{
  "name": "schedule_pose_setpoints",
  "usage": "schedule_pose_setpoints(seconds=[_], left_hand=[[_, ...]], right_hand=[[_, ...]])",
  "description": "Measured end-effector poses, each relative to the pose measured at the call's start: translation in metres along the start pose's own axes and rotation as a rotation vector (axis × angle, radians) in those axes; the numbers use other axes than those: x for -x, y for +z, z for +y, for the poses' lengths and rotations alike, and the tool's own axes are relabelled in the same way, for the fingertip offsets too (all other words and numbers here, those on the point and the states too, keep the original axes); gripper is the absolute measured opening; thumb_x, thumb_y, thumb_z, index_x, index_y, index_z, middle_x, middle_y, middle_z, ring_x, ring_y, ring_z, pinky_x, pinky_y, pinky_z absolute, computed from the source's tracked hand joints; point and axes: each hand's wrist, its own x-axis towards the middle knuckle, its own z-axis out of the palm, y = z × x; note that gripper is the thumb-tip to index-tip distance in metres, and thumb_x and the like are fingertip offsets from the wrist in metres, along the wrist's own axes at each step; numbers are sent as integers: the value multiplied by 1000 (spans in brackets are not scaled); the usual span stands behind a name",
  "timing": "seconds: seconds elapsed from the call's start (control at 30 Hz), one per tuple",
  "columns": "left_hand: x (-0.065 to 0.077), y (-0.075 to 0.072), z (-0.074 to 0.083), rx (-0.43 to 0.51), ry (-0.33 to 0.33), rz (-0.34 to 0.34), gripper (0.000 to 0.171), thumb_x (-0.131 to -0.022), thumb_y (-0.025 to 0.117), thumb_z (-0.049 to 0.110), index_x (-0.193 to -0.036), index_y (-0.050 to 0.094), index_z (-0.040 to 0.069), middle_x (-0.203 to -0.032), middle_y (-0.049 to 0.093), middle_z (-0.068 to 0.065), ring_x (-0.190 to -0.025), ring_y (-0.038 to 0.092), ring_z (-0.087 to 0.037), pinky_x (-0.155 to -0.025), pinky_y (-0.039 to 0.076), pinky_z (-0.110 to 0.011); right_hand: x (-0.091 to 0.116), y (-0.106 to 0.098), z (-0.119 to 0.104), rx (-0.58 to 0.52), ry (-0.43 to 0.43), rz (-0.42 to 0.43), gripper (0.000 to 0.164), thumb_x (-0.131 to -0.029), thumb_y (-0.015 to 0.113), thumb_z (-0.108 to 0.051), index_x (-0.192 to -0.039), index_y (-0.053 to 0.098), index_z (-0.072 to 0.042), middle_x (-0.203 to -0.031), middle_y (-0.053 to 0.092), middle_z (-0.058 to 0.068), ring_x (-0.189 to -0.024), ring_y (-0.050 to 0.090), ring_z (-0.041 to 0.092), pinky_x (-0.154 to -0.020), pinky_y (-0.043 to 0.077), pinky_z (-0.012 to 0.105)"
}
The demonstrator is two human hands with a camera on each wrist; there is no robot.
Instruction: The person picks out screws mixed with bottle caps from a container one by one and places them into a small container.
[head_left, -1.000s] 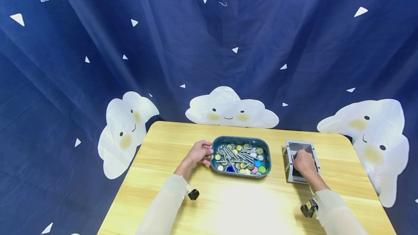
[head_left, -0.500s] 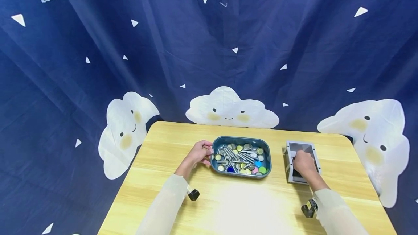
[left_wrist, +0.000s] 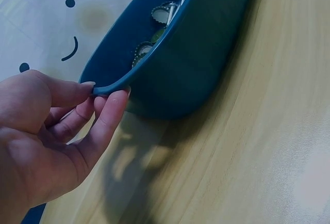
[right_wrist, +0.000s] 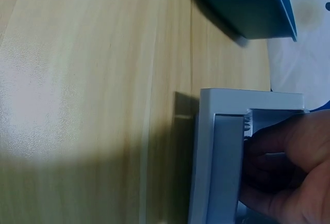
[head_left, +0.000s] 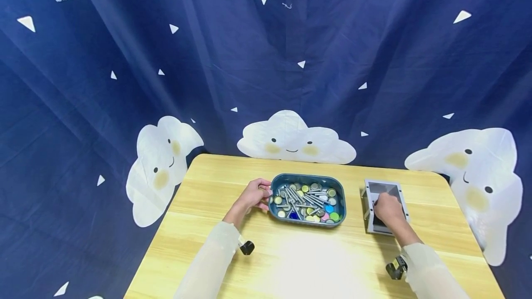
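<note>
My left hand (head_left: 252, 194) pinches the rim at the left end of a dark blue-green tub (left_wrist: 175, 74), thumb over the edge and fingers below it. In the tub lie silver bolts (head_left: 315, 199) and several bottle caps (head_left: 334, 216), crimped edges showing in the left wrist view. On the right, my right hand (head_left: 388, 209) reaches down into a grey open-topped box (right_wrist: 221, 157) with raised legs. Its fingers are bent inside, tips hidden behind the box wall. A small threaded metal piece (right_wrist: 247, 123) shows beside the index finger; whether the fingers grip it I cannot tell.
Both stand on a pale wooden table (head_left: 232, 271), with a gap of bare wood between tub and box. A dark blue curtain (head_left: 266, 59) with cloud faces hangs behind the table's far edge. A small black camera sits on each wrist (head_left: 247, 247).
The right hand has shifted very slightly inside the grey box, and the shiny metal beside its fingers shows less. The left hand and the tub stay in place.
</note>
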Motion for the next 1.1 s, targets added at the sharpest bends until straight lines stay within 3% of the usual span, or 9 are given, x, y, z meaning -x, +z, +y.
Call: schedule_pose_setpoints(seconds=[0.23, 0.47, 0.7, 0.8, 0.9, 0.97, 1.03, 1.1], left_hand=[[0, 1, -1, -7, -4, 4, 42, -95, 64, -2, -136, 57, 0, -112, 60, -12, -81, 64, -22, -56, 69, -36], [1, 1, 0, 0, -12, 0, 42, -95, 63, -3, -136, 56, 0, -112, 59, -12, -80, 63, -20, -56, 69, -36], [1, 1, 1, 5, 0, -5, 40, -97, 62, -1, -137, 56, 0, -109, 57, -10, -81, 61, -20, -56, 69, -35], [2, 1, 1, 7, -4, -3, 40, -96, 61, -2, -136, 56, 0, -108, 57, -10, -80, 61, -20, -56, 69, -36], [2, 2, 1, 9, -5, -3, 40, -96, 61, -2, -136, 56, 0, -108, 56, -9, -80, 61, -20, -56, 69, -35], [3, 2, 1, 15, -3, -3, 40, -96, 61, -2, -136, 56, 0, -108, 56, -9, -80, 61, -20, -55, 68, -35], [3, 2, 1, 17, 0, -3, 39, -97, 61, -1, -136, 56, 0, -108, 56, -10, -80, 60, -20, -54, 68, -34], [4, 3, 2, 20, 0, -1, 39, -96, 61, -1, -135, 56, 0, -108, 55, -9, -80, 60, -20, -53, 67, -33]], right_hand=[[5, -17, -7, -19, -14, 75, 36, -80, 56, 1, -55, 36, -16, -56, 41, 2, -58, 43, 23, -49, 38, 32], [6, -33, -18, -52, -45, 128, 40, -77, 50, 2, -57, 25, -23, -58, 19, -7, -57, 21, 15, -49, 20, 26], [6, -37, -35, -39, -89, 202, 38, -76, 50, 2, -57, 27, -22, -58, 18, -7, -57, 20, 15, -49, 18, 26], [7, -36, -47, -11, -132, 232, 37, -82, 53, 2, -58, 33, -18, -58, 23, -4, -56, 24, 17, -47, 22, 28], [10, -32, -60, 10, -171, 248, 20, -87, 58, 0, -67, 57, -1, -61, 51, 12, -56, 51, 28, -46, 46, 40], [12, -30, -71, 16, -195, 250, 13, -87, 60, -1, -85, 68, 9, -78, 67, 25, -71, 65, 42, -58, 60, 52], [14, -27, -80, 19, -226, 260, 22, -87, 64, -2, -102, 72, 12, -98, 73, 30, -88, 70, 49, -72, 63, 61], [15, -24, -89, 18, -255, 257, 23, -87, 65, -2, -103, 72, 12, -99, 74, 30, -91, 70, 49, -77, 64, 62]])
